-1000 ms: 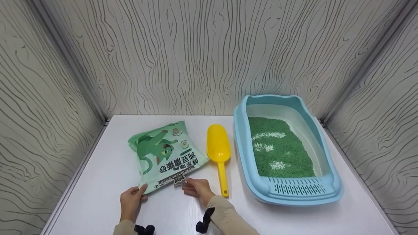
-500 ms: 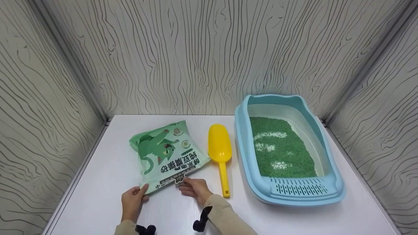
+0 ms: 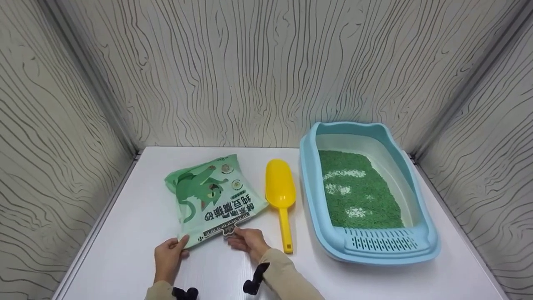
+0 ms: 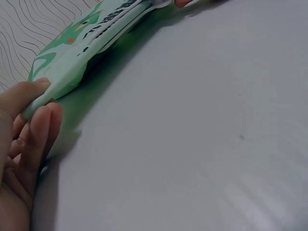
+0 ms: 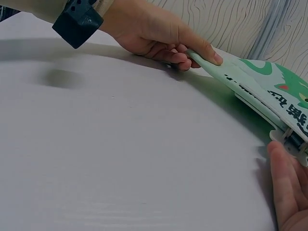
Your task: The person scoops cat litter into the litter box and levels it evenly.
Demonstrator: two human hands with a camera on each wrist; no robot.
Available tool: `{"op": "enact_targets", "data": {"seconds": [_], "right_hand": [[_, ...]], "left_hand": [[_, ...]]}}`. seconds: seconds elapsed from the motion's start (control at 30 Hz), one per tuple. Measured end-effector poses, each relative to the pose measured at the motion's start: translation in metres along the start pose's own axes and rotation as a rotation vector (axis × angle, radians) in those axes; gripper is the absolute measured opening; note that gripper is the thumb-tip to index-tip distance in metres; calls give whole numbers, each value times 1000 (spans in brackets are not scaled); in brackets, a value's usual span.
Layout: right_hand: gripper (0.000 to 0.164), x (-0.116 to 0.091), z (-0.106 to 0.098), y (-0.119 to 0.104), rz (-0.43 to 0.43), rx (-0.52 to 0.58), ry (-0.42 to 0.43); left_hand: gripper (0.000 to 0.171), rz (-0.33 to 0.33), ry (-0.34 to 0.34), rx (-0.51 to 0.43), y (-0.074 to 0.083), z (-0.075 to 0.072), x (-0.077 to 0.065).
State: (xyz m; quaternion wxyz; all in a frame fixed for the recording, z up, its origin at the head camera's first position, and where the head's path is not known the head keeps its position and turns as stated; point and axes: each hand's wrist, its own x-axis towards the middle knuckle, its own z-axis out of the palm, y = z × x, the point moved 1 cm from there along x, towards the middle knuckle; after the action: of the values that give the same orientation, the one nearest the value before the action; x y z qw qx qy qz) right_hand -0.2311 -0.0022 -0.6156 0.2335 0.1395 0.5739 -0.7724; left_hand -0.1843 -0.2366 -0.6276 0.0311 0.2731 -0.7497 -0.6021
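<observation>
A pale green cat litter bag (image 3: 212, 196) with a green cat picture lies flat, its near edge lifted a little off the table. My left hand (image 3: 168, 256) pinches its near left corner, thumb on top and fingers beneath, as the left wrist view also shows. Midway along that edge sits a dark, cat-shaped bag clip (image 3: 228, 229) with a light rim. My right hand (image 3: 250, 242) holds this clip between thumb and fingers. In the right wrist view the fingers (image 5: 279, 159) come up under the clip (image 5: 291, 140); the thumb is hidden there.
Right of the bag lies a yellow scoop (image 3: 280, 183), handle toward me, close to the bag's right corner. Farther right stands a blue litter box (image 3: 310, 200) with green and white litter (image 3: 358, 191). Wood-patterned walls (image 3: 258, 75) enclose the white table (image 3: 125, 233).
My right hand has shifted slightly left, its thumb coming onto the bag clip. My left hand stays on the corner, and the bag has barely moved.
</observation>
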Motion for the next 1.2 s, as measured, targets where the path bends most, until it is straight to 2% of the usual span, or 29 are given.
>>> {"op": "enact_targets", "data": {"seconds": [0.27, 0.5, 0.77, 1.2], "right_hand": [[26, -2, -2, 0, 10, 2, -8], [27, -5, -4, 0, 20, -12, -9], [28, -13, -11, 3, 21, 22, -25], [28, -27, -25, 6, 46, 27, -46]], "left_hand": [[45, -20, -9, -2, -1, 0, 0], [49, -9, -1, 31, 0, 1, 0], [47, 17, 23, 81, 1, 0, -1], [50, -7, 4, 10, -1, 1, -2]]}}
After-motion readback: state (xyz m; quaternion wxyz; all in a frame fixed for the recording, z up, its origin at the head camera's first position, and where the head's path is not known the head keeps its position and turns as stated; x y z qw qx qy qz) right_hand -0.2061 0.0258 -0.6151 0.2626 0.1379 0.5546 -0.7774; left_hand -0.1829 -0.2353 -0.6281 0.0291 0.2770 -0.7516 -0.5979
